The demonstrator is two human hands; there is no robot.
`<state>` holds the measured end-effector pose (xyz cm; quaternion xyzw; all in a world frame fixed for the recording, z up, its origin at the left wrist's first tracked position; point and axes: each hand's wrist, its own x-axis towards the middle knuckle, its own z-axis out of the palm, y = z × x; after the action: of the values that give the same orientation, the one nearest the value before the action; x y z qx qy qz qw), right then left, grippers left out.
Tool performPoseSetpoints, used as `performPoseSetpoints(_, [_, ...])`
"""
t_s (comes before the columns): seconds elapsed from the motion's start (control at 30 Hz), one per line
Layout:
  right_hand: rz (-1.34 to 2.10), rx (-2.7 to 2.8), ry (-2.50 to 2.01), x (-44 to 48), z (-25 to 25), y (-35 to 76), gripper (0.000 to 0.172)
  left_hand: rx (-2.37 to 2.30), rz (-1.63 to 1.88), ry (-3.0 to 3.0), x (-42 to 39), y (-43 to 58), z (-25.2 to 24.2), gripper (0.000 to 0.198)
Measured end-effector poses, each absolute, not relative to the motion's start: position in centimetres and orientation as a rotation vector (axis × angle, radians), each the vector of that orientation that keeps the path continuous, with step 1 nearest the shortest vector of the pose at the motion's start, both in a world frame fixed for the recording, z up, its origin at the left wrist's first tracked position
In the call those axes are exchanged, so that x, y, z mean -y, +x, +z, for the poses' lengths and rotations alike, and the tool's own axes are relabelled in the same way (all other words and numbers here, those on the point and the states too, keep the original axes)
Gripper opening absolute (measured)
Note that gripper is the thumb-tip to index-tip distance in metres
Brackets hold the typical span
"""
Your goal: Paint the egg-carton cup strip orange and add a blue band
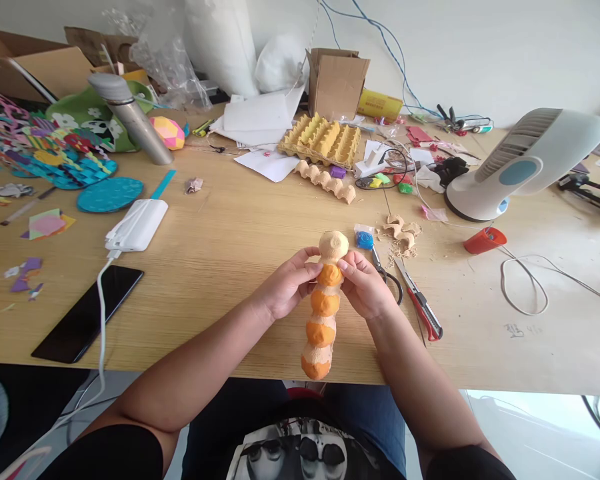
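Between fingers [309, 273], bumpy carton strip [325, 304], orange-humped, cream-tipped

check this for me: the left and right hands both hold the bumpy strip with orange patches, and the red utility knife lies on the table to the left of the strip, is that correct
Not quite: the head view shows the red utility knife on the table to the right of the bumpy strip, which both hands do hold.

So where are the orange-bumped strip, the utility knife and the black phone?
Orange-bumped strip [325, 304], head view: second orange bump from the top.
Utility knife [422, 307], head view: its handle.
Black phone [84, 316], head view: middle of its glossy upward face.
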<state>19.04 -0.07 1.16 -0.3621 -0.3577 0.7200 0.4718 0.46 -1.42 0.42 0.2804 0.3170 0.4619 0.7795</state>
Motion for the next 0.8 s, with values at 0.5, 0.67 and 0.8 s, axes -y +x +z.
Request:
performPoseSetpoints(0.5, [1.706,0.893,-0.988,0.05,1.23,18.95,0.068,-0.735,0.977,0.659,1.55,0.68,-0.03,0.050])
performPoseSetpoints(0.67, [1.685,0.927,-0.996,-0.10,1.09,18.96,0.070,-0.724,0.983,0.668,1.55,0.73,-0.21,0.050])
performPoseSetpoints(0.8, [1.661,0.948,-1.011,-0.10,0.84,18.84,0.071,-0.732,0.978,0.643,1.49,0.76,-0.05,0.052])
